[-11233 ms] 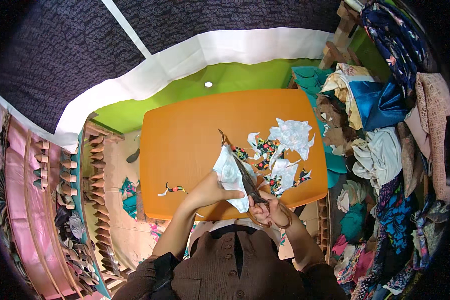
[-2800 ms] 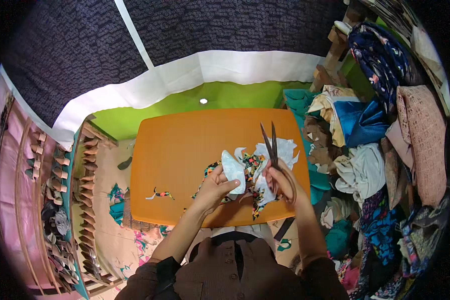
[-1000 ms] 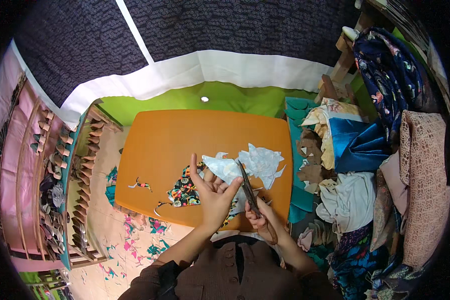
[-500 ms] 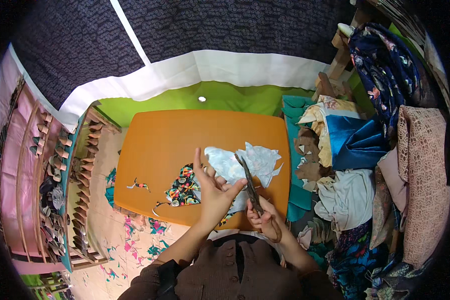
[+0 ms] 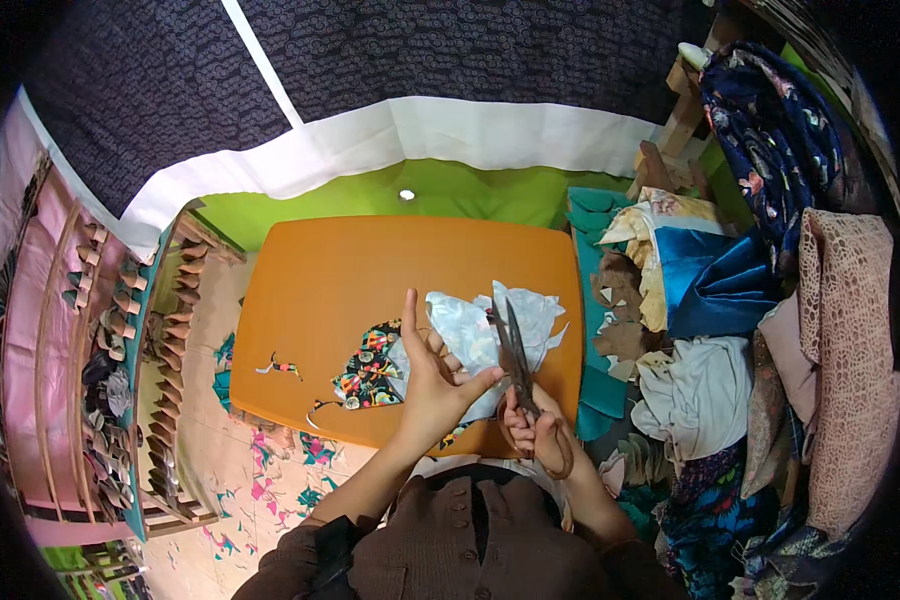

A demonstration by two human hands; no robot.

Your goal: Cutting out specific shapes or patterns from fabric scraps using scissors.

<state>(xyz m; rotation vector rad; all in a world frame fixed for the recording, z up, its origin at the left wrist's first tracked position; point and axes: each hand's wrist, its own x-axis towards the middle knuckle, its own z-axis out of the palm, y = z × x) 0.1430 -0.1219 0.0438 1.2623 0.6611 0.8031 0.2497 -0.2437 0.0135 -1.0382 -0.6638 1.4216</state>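
Observation:
In my right hand (image 5: 536,432) is a pair of dark metal scissors (image 5: 519,380), its blades pointing away from me and slightly apart. My left hand (image 5: 434,390) is beside it, index finger stretched up and thumb reaching toward the scissors. Its other fingers curl against a pale blue fabric piece (image 5: 453,322), partly hidden behind the hand. A black fabric piece with a bright floral print (image 5: 372,368) shows just left of that hand. Another pale, jagged fabric piece (image 5: 538,318) lies beyond the scissors on the orange table (image 5: 370,270).
A small dark scrap (image 5: 282,368) lies on the table's left. Folded and heaped fabrics (image 5: 695,395) crowd the right side, with teal fabric (image 5: 596,385) along the table edge. Wooden racks of small cut pieces (image 5: 175,350) stand left. Colourful scraps (image 5: 260,490) litter the floor.
Both hands have shifted slightly right. The scissors have turned more upright and their blades have parted. The pale blue piece has moved right along with my left hand.

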